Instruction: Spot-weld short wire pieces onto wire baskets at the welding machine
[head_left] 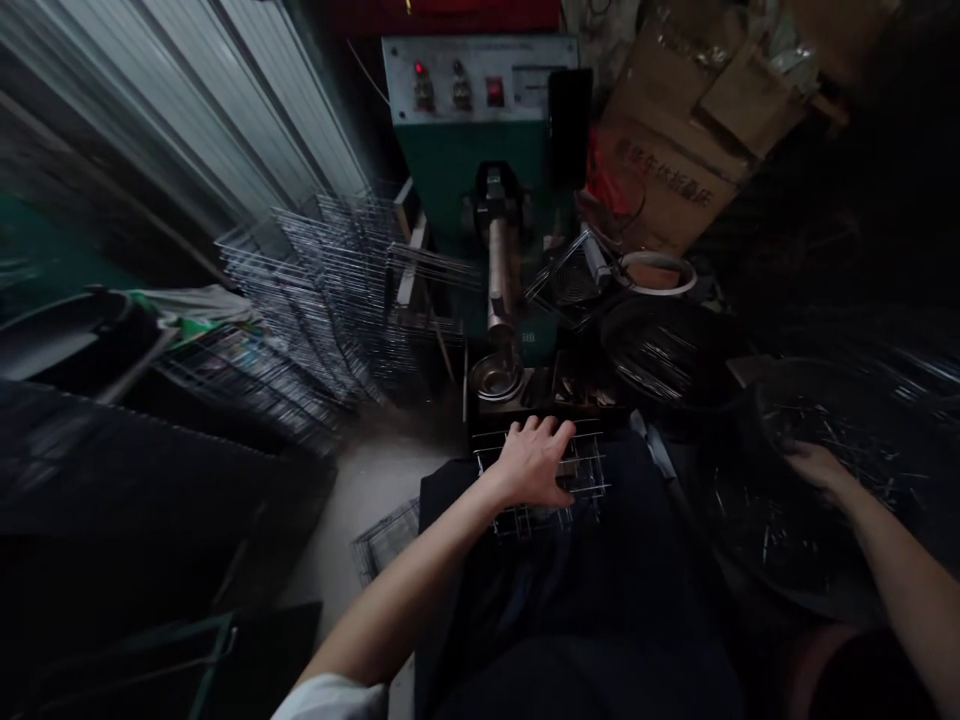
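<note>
My left hand (pixel 534 462) lies over a small wire rack (pixel 592 490) with its fingers spread. The rack rests on my dark-clothed lap, and its wires show on both sides of the hand. Off to the right, my right hand (pixel 816 466) reaches into a dark tub (pixel 750 420) of loose, thin metal pieces (pixel 855 440). Its fingertips are dim and blurred, so I cannot make out whether they hold anything. Ahead of the rack is a green machine (pixel 439 165) with a cylindrical metal arm (pixel 499 265) above a round metal dish (pixel 495 378).
Stacked wire grids (pixel 322 280) stand at left beside corrugated sheeting (pixel 225 100). A control panel (pixel 480 80) with a lit red lamp tops the machine. Cardboard boxes (pixel 675 150), a roll of tape (pixel 658 272) and a dark basin (pixel 667 350) with metal rods are at right.
</note>
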